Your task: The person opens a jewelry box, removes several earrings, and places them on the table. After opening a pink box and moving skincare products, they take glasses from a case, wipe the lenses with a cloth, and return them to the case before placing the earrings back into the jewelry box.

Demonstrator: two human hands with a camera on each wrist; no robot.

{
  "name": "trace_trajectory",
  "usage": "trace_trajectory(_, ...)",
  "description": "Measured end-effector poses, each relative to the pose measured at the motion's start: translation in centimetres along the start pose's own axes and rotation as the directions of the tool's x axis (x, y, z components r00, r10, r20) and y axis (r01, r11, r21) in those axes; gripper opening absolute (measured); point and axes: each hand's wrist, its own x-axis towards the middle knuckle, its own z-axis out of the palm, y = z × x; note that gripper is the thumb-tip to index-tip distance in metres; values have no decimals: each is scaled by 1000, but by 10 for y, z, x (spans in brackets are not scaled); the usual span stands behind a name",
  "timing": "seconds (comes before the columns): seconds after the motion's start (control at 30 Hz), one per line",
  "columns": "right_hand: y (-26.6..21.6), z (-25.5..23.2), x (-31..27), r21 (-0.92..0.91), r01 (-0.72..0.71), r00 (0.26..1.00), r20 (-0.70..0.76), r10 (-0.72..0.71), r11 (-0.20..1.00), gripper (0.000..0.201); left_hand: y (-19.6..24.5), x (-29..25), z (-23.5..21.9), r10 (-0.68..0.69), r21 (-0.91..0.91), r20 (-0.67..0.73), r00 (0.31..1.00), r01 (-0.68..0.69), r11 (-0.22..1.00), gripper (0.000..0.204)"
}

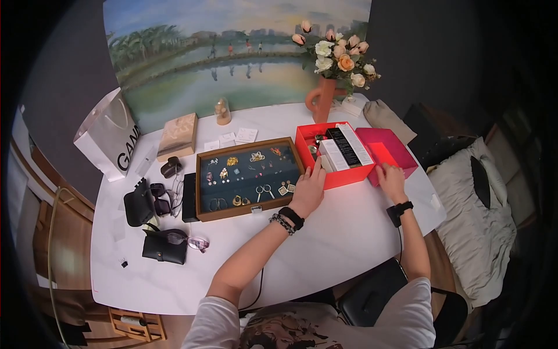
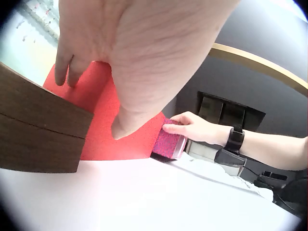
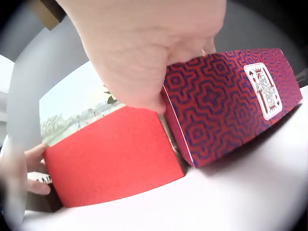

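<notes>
A red open-topped box (image 1: pixel 351 176) stands right of centre on the white table. Inside it lie a black-and-white printed carton (image 1: pixel 346 146), a white box (image 1: pixel 331 156) and small dark items. My left hand (image 1: pixel 308 193) grips its front left corner, thumb against the front wall and fingers at the side. Against the box's right side sits a purple-red box piece (image 1: pixel 405 156); a maze pattern and a playing-card picture cover its outside (image 3: pixel 221 106). My right hand (image 1: pixel 391 181) holds its near left edge, the thumb (image 3: pixel 144 98) lying beside the red box. Some right fingertips are hidden.
Left of the red box lies a wooden jewellery case (image 1: pixel 232 215) with earrings and rings. Beyond it are sunglasses (image 1: pixel 161 199), glasses cases (image 1: pixel 164 247), a paper bag (image 1: pixel 107 136) and a cardboard box (image 1: pixel 177 135). A flower vase (image 1: pixel 325 102) stands behind.
</notes>
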Motion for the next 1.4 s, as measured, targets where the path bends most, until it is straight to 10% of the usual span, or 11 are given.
trace_trajectory(0.1,48,10,19,420,-22,924,-338,180,907,38,1,2,2,-6,-17,-14,1000,5,1000,63)
trace_trajectory(0.27,32,-120,12,947,173,897,-265,355,270,35,9,4,-16,-41,-96,82,996,49,994,69)
trace_trajectory(0.4,0,-171,-7,966,257,896,-225,384,-33,39,20,18,-31,-167,-290,-82,983,136,947,71)
trace_trajectory(0.47,-4,-172,-15,822,136,962,25,272,-554,41,29,30,-42,-256,-499,-102,961,173,849,71)
trace_trajectory(0.53,0,-146,-15,750,63,990,34,134,-658,41,35,40,-55,-373,-886,21,928,191,423,81)
trace_trajectory(0.57,-1,-130,-14,669,-20,1000,27,-3,-743,42,40,40,-62,-375,-885,19,927,190,426,81)
trace_trajectory(0.73,-28,-72,-7,686,-134,958,275,85,-715,39,25,44,-49,-348,-946,175,921,59,-319,89)
trace_trajectory(0.87,-19,-33,12,809,-261,934,350,74,-526,41,19,41,-65,-492,-992,127,861,104,-74,93)
trace_trajectory(0.93,-24,-18,21,959,-210,948,248,201,-190,49,24,41,-85,-485,-990,120,867,143,11,94)
trace_trajectory(1.03,-40,-27,29,895,-174,927,289,238,-410,62,30,40,-102,-467,-971,118,876,201,132,97)
trace_trajectory(1.4,-22,-11,65,924,-257,953,291,82,-282,55,-14,80,-23,-455,-967,123,882,209,145,101)
